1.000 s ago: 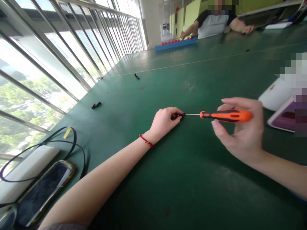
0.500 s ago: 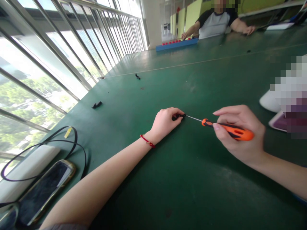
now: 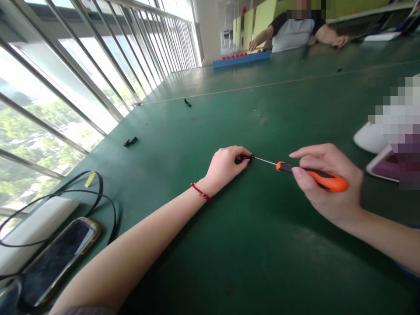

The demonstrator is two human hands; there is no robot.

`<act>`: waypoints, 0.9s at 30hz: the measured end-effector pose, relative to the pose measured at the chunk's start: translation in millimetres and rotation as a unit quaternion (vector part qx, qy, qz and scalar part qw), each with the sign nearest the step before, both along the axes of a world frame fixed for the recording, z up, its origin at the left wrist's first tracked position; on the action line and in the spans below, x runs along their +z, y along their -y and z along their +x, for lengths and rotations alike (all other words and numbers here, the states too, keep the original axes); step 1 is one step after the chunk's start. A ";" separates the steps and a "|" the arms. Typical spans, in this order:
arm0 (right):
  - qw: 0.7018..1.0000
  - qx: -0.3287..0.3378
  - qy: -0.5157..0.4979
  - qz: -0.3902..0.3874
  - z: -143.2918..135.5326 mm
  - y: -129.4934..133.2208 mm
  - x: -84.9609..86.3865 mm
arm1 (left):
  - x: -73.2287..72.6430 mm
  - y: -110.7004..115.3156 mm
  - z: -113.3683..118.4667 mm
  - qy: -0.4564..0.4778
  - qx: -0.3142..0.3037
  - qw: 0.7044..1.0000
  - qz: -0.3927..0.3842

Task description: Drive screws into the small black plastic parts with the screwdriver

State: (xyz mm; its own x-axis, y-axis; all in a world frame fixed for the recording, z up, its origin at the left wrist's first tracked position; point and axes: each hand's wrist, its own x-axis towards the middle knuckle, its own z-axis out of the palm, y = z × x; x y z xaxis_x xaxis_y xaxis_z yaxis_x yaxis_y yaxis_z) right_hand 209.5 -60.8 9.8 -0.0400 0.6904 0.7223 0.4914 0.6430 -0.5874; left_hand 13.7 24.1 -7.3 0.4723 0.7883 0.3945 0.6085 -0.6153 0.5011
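Low over the green table [image 3: 223, 236], my left hand [image 3: 226, 166] pinches a small black part [image 3: 246, 157], mostly covered by the fingers. My right hand [image 3: 331, 188] holds a screwdriver [image 3: 328, 180] with an orange and black handle, thumb on one side and the index finger raised off it. The thin metal shaft points left, and its tip meets the right end of the black part. Whether the tip sits in a screw is too small to tell. A red cord bracelet circles my left wrist.
Two small black pieces, one nearer [image 3: 130, 141] and one farther [image 3: 187, 103], lie on the table at left. A phone [image 3: 62, 258], a white box-shaped object [image 3: 39, 218] and a looped black cable are at lower left. Across the table, a person touches a blue rack [image 3: 241, 59] with red knobs.
The screwdriver handle has turned slightly in my right hand, its tip still at the black part. My left hand keeps its pinch. The view has shifted a little.
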 end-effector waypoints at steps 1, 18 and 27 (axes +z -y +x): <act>1.000 0.006 0.001 0.001 -0.4 0.4 0.0 | -0.1 -0.1 0.0 0.001 -0.001 1.000 0.000; 1.000 -0.010 0.024 -0.008 0.9 -1.5 -0.6 | 1.6 0.8 0.1 0.002 -0.002 1.000 0.001; 0.993 0.031 -0.094 0.068 1.7 -14.0 -3.6 | 1.9 0.9 -0.1 0.001 0.003 1.000 0.000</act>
